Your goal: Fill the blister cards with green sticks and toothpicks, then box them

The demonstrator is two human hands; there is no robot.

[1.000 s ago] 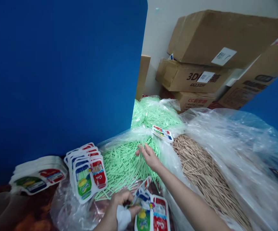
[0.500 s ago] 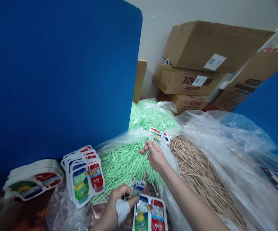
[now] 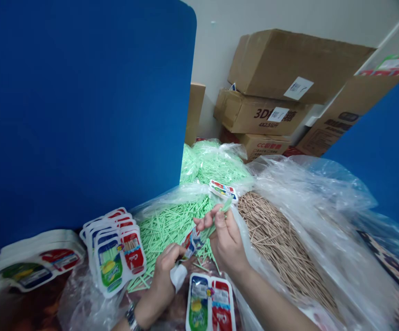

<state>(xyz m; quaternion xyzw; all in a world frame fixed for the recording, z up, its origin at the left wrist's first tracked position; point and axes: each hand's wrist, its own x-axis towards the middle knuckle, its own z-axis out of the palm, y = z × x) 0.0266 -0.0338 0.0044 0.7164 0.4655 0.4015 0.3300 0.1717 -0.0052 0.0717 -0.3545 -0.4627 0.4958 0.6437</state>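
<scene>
My left hand (image 3: 165, 273) is closed on a small red, white and blue printed packet (image 3: 191, 241); white wrapping shows on its thumb side. My right hand (image 3: 229, 239) is pinched around several thin green sticks (image 3: 226, 205) that point up, close to the packet. Whether the sticks' lower ends are inside the packet is hidden. Beneath both hands lies a heap of loose green sticks (image 3: 172, 225) in clear plastic. A two-part printed pack (image 3: 199, 301), one half green and blue, the other red, lies just below my hands. Another pack (image 3: 223, 189) rests beyond my right hand.
Overlapping filled packs (image 3: 111, 266) lie left of the heap, beside a stack of similar packs (image 3: 37, 264). Brown sticks (image 3: 275, 239) in plastic spread to the right. A blue panel (image 3: 82, 115) stands at the left. Cardboard boxes (image 3: 275, 59) are piled at the back.
My right hand has drawn back from the heap, now holding green sticks near the packet. My left hand has raised the packet slightly toward it. The view has shifted slightly.
</scene>
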